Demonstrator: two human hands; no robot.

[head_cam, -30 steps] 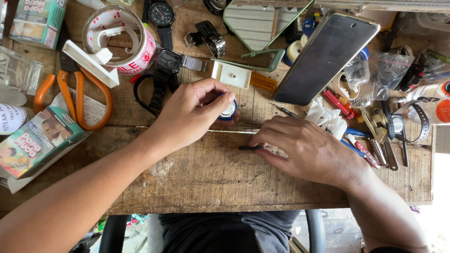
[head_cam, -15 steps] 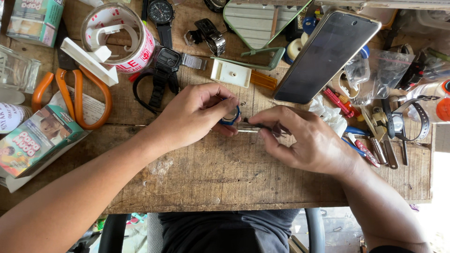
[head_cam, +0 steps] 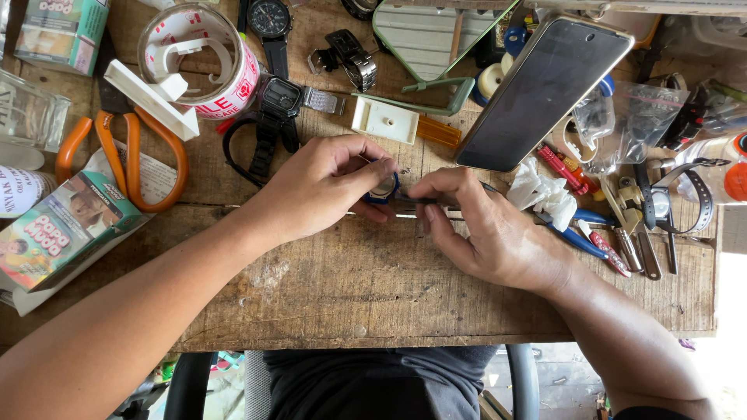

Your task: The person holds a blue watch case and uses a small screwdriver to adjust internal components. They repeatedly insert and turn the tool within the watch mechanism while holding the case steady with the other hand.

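A small watch [head_cam: 384, 187] with a blue rim was pinched between the thumb and fingers of the left hand [head_cam: 323, 187], whose grip was closed on it, just above the middle of the wooden surface [head_cam: 350, 288]. A thin dark tool [head_cam: 420, 201] was held in the closed grip of the right hand [head_cam: 490, 233], with its tip set against the watch. The two hands were almost touching at the fingertips.

Behind the left hand a black digital watch [head_cam: 276, 109] was laid flat, with a roll of red-and-white tape [head_cam: 204, 66] and a white plastic piece [head_cam: 152, 97] to its left. Orange scissors [head_cam: 124, 155] were lying further left, beside a printed carton [head_cam: 62, 229] at the surface's edge. A second black watch [head_cam: 271, 23] and a metal clasp [head_cam: 354, 58] were seen near the far edge.

A white rectangular block [head_cam: 384, 120] with an orange handle was placed just behind the hands. A dark phone [head_cam: 545, 89] was propped at a slant to the right of it, beside a green-framed mirror [head_cam: 436, 39]. Crumpled tissue [head_cam: 545, 194], blue pliers [head_cam: 580, 229], red screwdrivers [head_cam: 564, 167] and loose watch straps [head_cam: 669, 198] were scattered right of the right hand. What part of the watch was met by the tool could not be told.
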